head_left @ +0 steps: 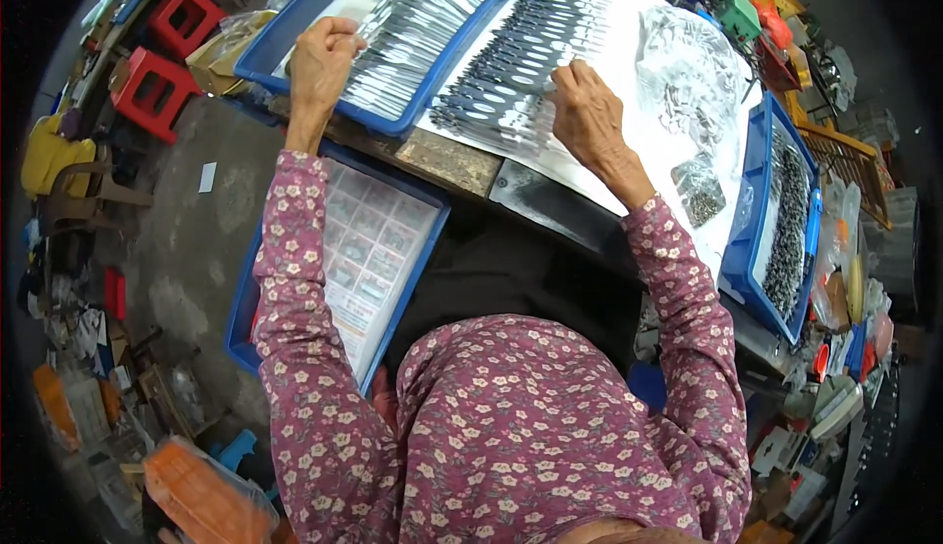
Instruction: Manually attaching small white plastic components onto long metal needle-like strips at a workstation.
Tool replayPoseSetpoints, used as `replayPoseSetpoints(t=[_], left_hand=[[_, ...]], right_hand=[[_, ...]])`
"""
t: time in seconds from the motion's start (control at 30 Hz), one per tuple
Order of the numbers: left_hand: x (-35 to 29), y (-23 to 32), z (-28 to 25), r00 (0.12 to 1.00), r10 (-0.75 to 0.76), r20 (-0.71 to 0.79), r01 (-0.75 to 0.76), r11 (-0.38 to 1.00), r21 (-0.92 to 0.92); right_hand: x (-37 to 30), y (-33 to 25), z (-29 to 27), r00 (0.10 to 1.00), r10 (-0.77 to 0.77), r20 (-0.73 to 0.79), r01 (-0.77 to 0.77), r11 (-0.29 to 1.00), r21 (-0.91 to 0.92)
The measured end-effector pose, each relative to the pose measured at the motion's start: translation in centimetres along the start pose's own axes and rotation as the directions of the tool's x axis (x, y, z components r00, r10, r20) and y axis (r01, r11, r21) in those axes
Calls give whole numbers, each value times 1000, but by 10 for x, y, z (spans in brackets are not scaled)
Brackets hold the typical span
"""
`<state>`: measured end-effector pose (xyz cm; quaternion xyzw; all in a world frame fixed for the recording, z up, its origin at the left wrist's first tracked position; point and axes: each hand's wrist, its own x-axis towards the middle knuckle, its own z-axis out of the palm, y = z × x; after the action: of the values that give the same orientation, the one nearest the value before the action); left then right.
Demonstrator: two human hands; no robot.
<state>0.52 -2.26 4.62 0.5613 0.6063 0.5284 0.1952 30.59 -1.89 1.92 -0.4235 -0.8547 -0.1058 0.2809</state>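
My left hand (322,65) hovers over the left rim of a blue tray (408,102), with thumb and fingers pinched together. Whatever lies between those fingertips is too small to make out. Slim, shiny metal pieces (432,28) lie side by side in that tray. To its right, long dark pieces with silvery oval parts (521,53) are set out in overlapping rows on a white sheet (609,176). My right hand (589,117) is at the right edge of these rows, fingers curled and closed. Its fingertips are partly hidden, and I cannot tell what they hold.
A clear plastic bag of small parts (693,73) and a small bag of metal bits (697,193) lie at the right. Beyond stands a blue bin of small dark parts (789,230). A blue tray with printed sheets (368,249) sits below the table edge. Red stools (155,92) stand left.
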Motion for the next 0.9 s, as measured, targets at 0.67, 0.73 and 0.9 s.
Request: replayPoseSetpoints(t=[0.67, 0.73, 0.9], left_hand=[[35, -36, 33, 773, 365, 519, -604, 673, 427], [40, -34, 39, 752, 378, 540, -619, 686, 383], [44, -39, 52, 755, 337, 563, -631, 610, 480]], right_hand=[[-13, -7, -38, 996, 78, -41, -76, 996, 42], [-21, 3, -43, 995, 95, -38, -91, 991, 99], [-47, 37, -57, 993, 91, -77, -73, 975, 210]])
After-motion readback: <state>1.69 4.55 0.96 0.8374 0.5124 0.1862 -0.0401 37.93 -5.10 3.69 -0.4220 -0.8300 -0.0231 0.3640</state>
